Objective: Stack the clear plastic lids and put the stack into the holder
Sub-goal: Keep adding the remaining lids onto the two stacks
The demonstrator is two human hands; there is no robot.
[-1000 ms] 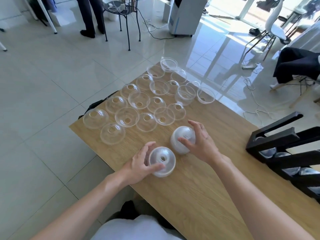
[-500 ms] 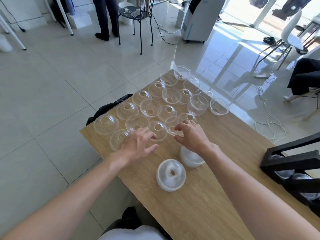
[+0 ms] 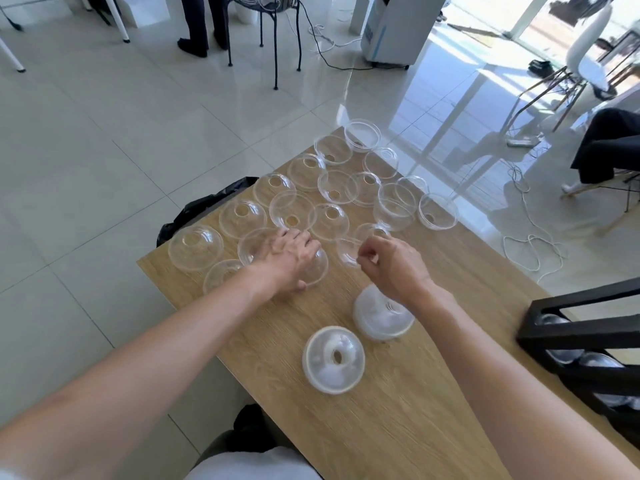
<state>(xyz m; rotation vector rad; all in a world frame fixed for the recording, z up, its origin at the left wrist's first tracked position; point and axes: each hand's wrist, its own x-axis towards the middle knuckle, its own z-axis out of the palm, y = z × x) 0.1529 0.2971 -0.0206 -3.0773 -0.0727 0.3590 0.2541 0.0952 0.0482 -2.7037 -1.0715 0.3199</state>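
Head view: wooden table [image 3: 408, 424] with loose clear dome lids [image 3: 287, 199] spread over its far left part, some dome up, some rim up. Left hand [image 3: 289, 259] lies palm down across one dome lid [image 3: 317, 268] in the near row, fingers fairly straight and spread over it, thumb at the lid's near edge. Right hand [image 3: 391, 263] has curled fingers pinching the rim of a single lid [image 3: 348, 252], tilted up off the table. Two stacks of nested lids stand nearer the body — one stack [image 3: 381, 317] partly under the right wrist, the other stack [image 3: 333, 360] just in front of it, hole upward. Black holder [image 3: 588, 323] at the right edge, well apart from both hands — lids already inside its lower slots.
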